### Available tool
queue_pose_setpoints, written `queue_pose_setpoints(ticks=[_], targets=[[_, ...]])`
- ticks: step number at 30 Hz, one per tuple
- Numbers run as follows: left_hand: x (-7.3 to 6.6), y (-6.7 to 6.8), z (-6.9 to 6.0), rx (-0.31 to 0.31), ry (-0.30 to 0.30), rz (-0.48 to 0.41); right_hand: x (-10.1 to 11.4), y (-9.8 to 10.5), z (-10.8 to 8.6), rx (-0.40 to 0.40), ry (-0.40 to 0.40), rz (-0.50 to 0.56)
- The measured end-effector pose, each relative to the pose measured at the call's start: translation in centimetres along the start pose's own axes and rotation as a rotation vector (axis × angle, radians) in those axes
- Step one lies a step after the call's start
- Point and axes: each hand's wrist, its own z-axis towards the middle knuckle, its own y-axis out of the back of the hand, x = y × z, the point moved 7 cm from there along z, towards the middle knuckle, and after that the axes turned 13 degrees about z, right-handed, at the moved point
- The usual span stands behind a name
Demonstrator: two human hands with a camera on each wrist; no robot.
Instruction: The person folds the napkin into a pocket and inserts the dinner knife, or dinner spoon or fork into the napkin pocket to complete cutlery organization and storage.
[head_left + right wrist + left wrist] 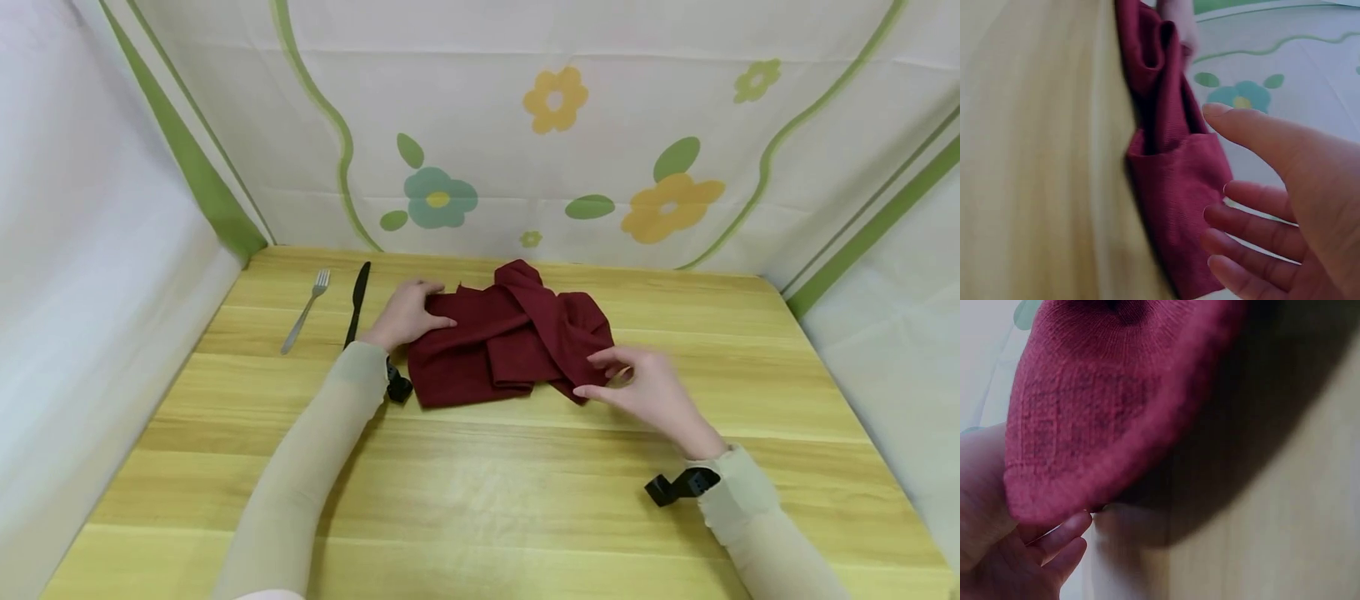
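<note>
A dark red cloth lies loosely folded on the wooden table, its right part bunched and twisted. At its left end, my left hand holds the edge, thumb over the fabric. The left wrist view shows the raised red cloth between that hand's thumb and fingers. My right hand is by the cloth's right corner. Seen from the right wrist, its thumb and fingers are spread apart beside the cloth, with no fabric between them.
Left of the cloth lie a silver fork and a black knife, the knife close to my left wrist. A white flowered curtain rises behind the table's far edge, with white fabric on both sides.
</note>
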Motion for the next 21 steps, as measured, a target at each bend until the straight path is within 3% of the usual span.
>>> queue_pose_setpoints(ticks=[10, 16, 21], targets=[[-0.2, -0.1, 0.2, 0.020, 0.025, -0.043, -2.1, -1.6, 0.7, 0.060, -0.074, -0.057], [-0.5, -0.2, 0.6, 0.024, 0.045, -0.049, -4.2, 0.3, 1.8, 0.029, -0.118, -0.049], [-0.5, -0.1, 1.0, 0.008, 0.070, 0.026, -5.5, 2.4, 2.4, -0.019, -0.124, -0.066]])
